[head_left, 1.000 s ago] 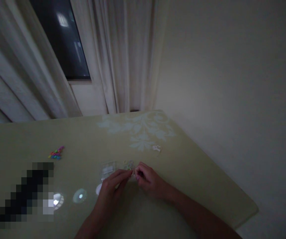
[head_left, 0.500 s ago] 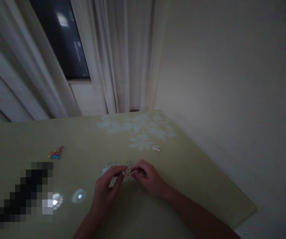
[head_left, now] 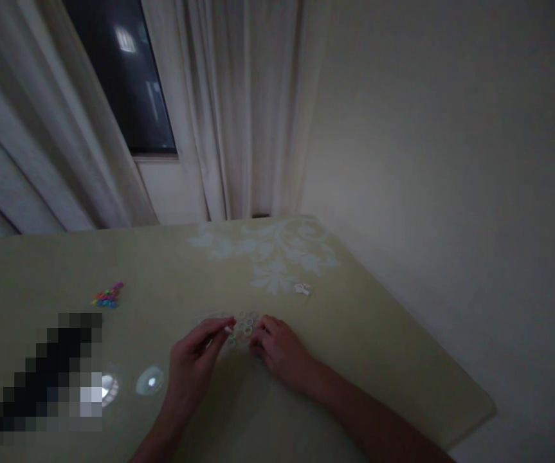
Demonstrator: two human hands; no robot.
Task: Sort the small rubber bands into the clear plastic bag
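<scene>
In dim light, both hands rest on a pale green table (head_left: 364, 334). My left hand (head_left: 193, 360) has thumb and forefinger pinched on a tiny pale piece, too small to identify. My right hand (head_left: 280, 350) lies knuckles up, fingers curled down onto the table, touching a cluster of small pale rings (head_left: 245, 325) on a clear plastic packet. Whether the right hand grips anything is hidden by the fingers.
A small pile of colourful beads (head_left: 107, 296) lies at the left. A small white piece (head_left: 302, 289) sits on the table's floral print. A blurred dark object (head_left: 40, 379) is near left. Curtains (head_left: 238, 109) and a dark window (head_left: 123, 71) stand behind; the table edge runs close on the right.
My left hand has drawn back left from the right hand, with its pinch kept. My right hand has dropped its fingers onto the rings. The view shifted slightly.
</scene>
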